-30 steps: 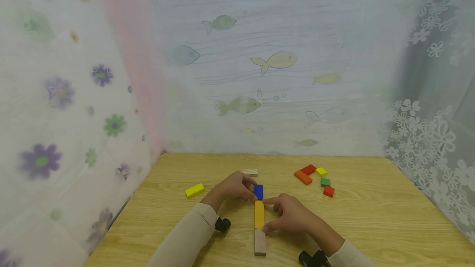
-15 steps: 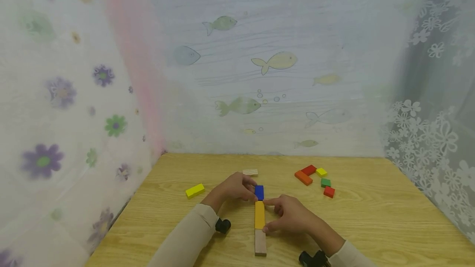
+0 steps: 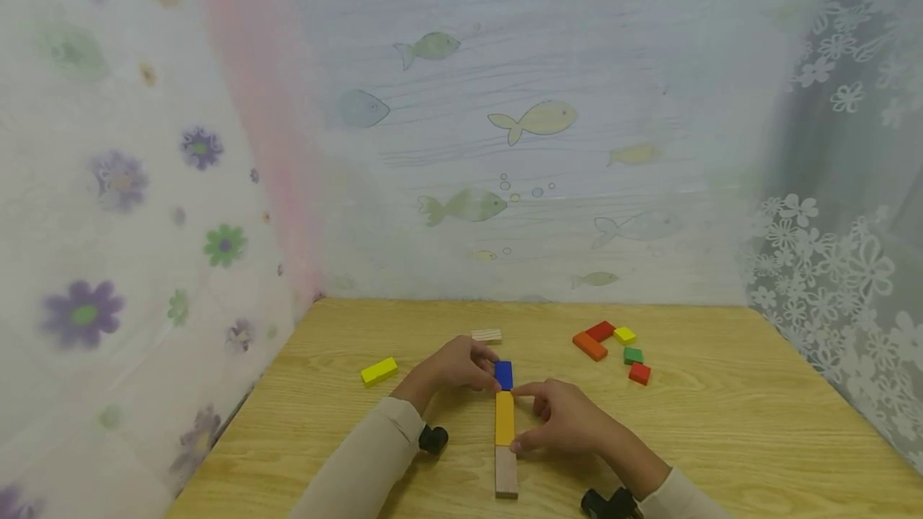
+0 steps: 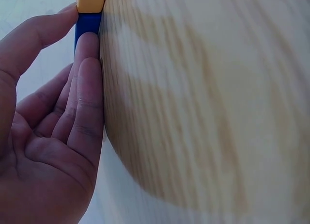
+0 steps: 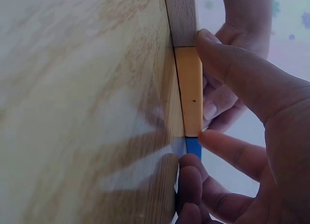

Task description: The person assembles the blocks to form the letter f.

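Note:
Three blocks lie end to end in a line on the wooden table [image 3: 721, 423]: a blue block [image 3: 503, 375] farthest, a yellow-orange block [image 3: 504, 417] in the middle, a plain wood block [image 3: 505, 472] nearest. My left hand [image 3: 485, 368] pinches the blue block [image 4: 87, 24] between thumb and fingertips, its fingers lying along the tabletop. My right hand [image 3: 532, 416] grips the yellow-orange block [image 5: 189, 88] from the right. Its thumb sits near the wood block [image 5: 180, 15] and its index finger at the joint with the blue block [image 5: 193, 147].
A yellow block [image 3: 378, 370] lies at the left and a pale striped block [image 3: 486, 335] just beyond the line. At the right sit orange [image 3: 589, 344], red [image 3: 600, 330], small yellow [image 3: 624, 334], green [image 3: 632, 354] and red [image 3: 638, 372] blocks. Patterned curtains enclose the table.

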Available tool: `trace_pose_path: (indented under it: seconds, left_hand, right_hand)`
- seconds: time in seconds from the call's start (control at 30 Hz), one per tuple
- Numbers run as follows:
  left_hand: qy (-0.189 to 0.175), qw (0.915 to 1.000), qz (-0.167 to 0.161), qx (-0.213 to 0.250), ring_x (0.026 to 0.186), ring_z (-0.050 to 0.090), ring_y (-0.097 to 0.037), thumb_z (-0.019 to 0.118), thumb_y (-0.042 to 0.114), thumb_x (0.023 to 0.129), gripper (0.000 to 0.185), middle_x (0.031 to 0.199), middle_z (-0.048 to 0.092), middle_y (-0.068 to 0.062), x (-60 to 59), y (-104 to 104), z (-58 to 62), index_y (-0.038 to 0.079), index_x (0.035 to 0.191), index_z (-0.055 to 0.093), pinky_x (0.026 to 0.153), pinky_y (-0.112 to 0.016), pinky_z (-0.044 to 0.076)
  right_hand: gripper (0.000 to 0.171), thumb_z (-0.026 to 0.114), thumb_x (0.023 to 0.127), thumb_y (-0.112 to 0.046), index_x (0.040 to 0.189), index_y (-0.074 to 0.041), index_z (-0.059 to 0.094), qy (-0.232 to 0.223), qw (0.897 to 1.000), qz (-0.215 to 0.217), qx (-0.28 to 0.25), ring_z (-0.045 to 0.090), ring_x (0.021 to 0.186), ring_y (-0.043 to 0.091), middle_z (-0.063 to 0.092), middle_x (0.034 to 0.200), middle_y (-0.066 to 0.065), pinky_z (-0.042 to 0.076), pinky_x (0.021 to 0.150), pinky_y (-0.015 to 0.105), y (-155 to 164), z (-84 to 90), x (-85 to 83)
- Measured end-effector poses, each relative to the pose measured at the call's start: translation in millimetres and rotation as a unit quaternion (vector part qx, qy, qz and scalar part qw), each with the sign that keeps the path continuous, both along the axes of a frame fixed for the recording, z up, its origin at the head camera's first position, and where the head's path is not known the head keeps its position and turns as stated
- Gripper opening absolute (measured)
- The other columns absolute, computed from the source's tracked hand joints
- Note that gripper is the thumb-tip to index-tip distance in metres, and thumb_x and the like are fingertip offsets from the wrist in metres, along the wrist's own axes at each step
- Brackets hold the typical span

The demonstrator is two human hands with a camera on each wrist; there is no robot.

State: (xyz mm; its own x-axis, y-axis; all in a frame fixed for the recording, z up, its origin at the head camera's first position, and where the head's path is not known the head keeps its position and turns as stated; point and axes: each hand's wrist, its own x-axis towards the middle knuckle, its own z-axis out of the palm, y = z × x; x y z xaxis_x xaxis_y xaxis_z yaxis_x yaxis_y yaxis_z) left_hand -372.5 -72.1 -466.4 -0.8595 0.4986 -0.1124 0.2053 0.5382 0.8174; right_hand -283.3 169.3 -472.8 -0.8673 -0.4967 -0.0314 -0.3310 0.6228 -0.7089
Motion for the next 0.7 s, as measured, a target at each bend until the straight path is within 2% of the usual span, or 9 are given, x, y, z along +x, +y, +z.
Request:
trace_pose_path:
  seconds: [0.7]
  left_hand:
    - [-0.006, 0.9998, -0.002, 0.017, 0.075, 0.067, -0.017, 0.090, 0.018, 0.079, 0.044, 0.092, 0.074, -0.001, -1.6, -1.2, -3.7, 0.011, 0.119, 0.076, 0.071, -0.031, 0.058]
  right_hand:
    - [0.077, 0.093, 0.075, -0.043, 0.141, -0.018, 0.064, -0.006, 1.000, -0.011, -0.003, 0.056, 0.087, 0.019, 0.062, 0.098, 0.004, 0.049, 0.070, 0.033, -0.7, 4.2, 3.4]
